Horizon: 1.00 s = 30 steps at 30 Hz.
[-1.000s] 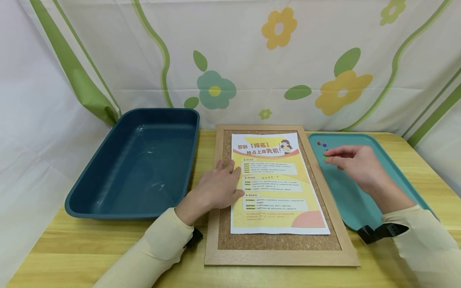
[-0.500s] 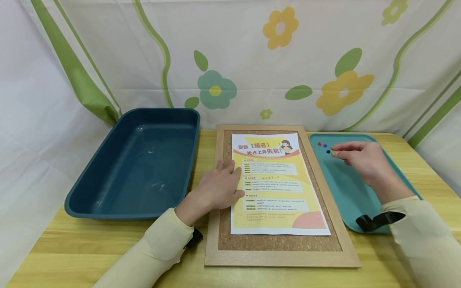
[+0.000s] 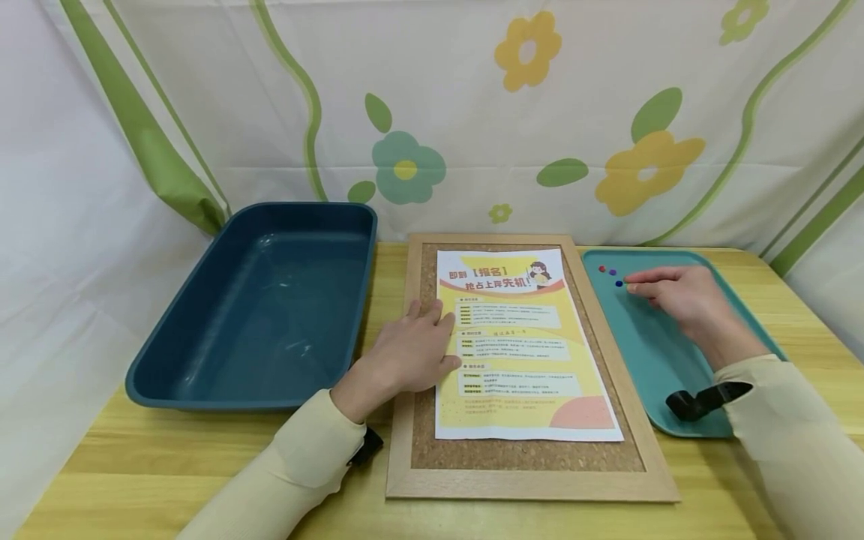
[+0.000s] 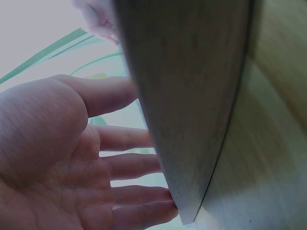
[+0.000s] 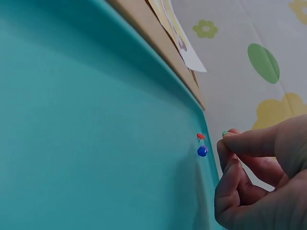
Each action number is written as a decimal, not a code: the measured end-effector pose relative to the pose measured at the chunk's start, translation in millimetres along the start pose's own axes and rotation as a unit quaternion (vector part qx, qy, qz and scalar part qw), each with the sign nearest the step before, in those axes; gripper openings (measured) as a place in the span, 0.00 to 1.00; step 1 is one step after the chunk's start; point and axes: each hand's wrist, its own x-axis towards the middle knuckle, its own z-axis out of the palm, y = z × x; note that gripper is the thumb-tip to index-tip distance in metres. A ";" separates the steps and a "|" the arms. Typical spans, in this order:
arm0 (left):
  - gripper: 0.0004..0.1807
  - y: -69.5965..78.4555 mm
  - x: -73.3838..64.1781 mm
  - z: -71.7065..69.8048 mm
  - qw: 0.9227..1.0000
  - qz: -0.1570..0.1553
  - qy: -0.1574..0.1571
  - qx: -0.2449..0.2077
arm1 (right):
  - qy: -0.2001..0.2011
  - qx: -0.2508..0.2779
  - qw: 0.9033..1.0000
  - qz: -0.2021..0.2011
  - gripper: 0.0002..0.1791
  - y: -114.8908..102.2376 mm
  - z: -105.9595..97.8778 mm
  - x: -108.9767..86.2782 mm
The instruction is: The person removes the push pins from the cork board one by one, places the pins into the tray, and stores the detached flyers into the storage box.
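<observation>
A cork board point(image 3: 526, 455) with a wooden frame lies on the table, a printed yellow-and-white sheet point(image 3: 526, 352) on top of it. My left hand point(image 3: 415, 349) rests, fingers spread, across the board's left side and the sheet's left edge. In the left wrist view its fingers point(image 4: 132, 165) reach over the frame's side point(image 4: 187, 105). Over the teal tray point(image 3: 664, 360), my right hand point(image 3: 685, 300) pinches a small green push pin point(image 5: 225, 134), mostly hidden by the fingertips. Just left of those fingertips lie a red pin point(image 3: 602, 268), a purple pin point(image 3: 612, 272) and a blue pin point(image 3: 619, 283).
A deep dark-blue bin point(image 3: 270, 315) stands on the wooden table point(image 3: 135, 457) left of the board. Behind everything hangs a white cloth point(image 3: 472, 112) with flower prints. The tray sits close along the board's right side.
My right hand has shifted slightly right and up over the tray, bringing the blue pin into full view. The green pin, seen at the fingertips earlier, is now hidden in the head view. My left hand stays put.
</observation>
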 end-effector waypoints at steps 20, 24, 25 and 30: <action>0.39 -0.4 1.1 -0.1 1.000 0.000 -0.005 0.002 | -0.035 -0.052 0.998 0.027 0.23 8.5 -3.0 22.7; 0.39 -0.3 0.1 -0.2 1.000 -0.001 -0.006 0.001 | -0.040 -0.060 0.997 0.030 0.24 6.2 -3.1 23.6; 0.39 -0.2 -0.1 -0.2 1.000 -0.001 -0.006 0.000 | -0.040 -0.061 0.997 0.030 0.24 5.8 -3.0 23.7; 0.39 -0.2 -0.4 -0.4 1.000 -0.001 -0.004 -0.002 | -0.038 -0.061 0.997 0.033 0.25 5.2 -2.9 24.1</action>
